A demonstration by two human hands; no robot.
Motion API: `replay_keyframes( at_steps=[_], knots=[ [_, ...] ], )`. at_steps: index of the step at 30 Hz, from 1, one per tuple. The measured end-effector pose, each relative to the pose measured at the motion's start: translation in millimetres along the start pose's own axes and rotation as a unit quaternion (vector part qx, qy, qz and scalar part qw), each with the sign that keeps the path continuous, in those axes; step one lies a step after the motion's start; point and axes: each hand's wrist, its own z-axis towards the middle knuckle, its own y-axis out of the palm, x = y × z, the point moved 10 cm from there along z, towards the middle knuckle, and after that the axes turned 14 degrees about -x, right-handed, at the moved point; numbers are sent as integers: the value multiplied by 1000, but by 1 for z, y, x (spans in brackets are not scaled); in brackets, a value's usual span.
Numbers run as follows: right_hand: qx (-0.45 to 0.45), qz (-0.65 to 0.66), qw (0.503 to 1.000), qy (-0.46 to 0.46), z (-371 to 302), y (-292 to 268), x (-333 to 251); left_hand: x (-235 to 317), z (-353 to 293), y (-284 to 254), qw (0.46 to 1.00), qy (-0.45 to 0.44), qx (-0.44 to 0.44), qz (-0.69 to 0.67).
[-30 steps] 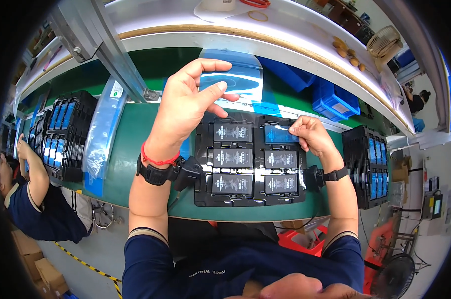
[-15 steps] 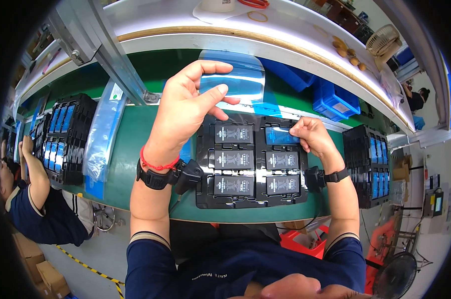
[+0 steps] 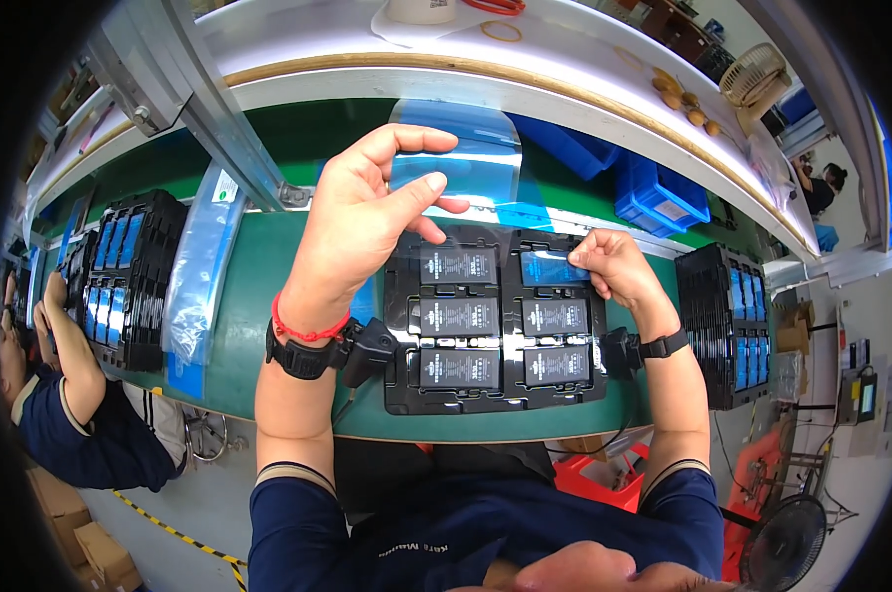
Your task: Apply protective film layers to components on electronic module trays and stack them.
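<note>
A black plastic tray (image 3: 436, 403) lies on the bench in front of me, with flat dark batteries (image 3: 461, 369) set in its pockets in two columns. Over the battery at the far right is a small piece of blue film (image 3: 546, 267). The thumb and forefinger of my right hand (image 3: 618, 271) pinch this film at its right edge. My left hand (image 3: 362, 202) hovers above the tray's far left corner, its fingers curved and apart, with nothing visible between them. Behind that hand rests a larger clear blue sheet (image 3: 475, 173).
Stacks of black trays stand left (image 3: 135, 281) and right (image 3: 717, 331). A plastic-wrapped blue pack (image 3: 204, 266) lies left of me. Blue bins (image 3: 658, 192) sit under the white shelf (image 3: 387, 84). A metal post (image 3: 219, 128) rises at the far left. A co-worker (image 3: 91, 405) works at left.
My right hand keeps its pinch on the film at nearly the same spot. My left hand's fingers have shifted very slightly; the whole view has moved a little.
</note>
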Motion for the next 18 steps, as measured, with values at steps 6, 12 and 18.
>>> replay_keyframes(
  at_steps=[6, 12, 18],
  knots=[
    [3, 1, 1000, 2, -1, 0, 1, -1, 0, 1, 1000, -4, -6, 7],
    [10, -24, 1000, 10, -2, 1, 0, -2, -1, 3, 1000, -1, -7, 8],
    [36, -77, 996, 27, -5, 6, -5, -4, -1, 7, 1000, -12, -17, 10]
  ],
)
